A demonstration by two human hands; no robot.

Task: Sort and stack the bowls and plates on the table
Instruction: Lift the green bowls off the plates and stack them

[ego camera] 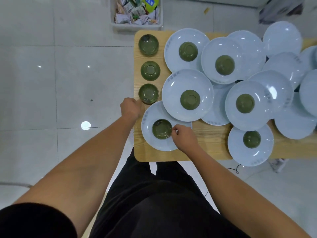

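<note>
Several pale blue plates overlap across the wooden table. Small green bowls rest on many of them, some upside down. Three green bowls stand in a column along the table's left edge, the nearest one upright. My left hand is closed at the near side of that bowl, touching it. An upright green bowl sits in the nearest left plate. My right hand pinches this bowl's right rim with thumb and fingertips.
A white bin full of paper scraps stands on the floor beyond the table's far left corner. Glossy grey tiled floor lies to the left. One plate with a bowl overhangs the near table edge. My legs are close against the table's near edge.
</note>
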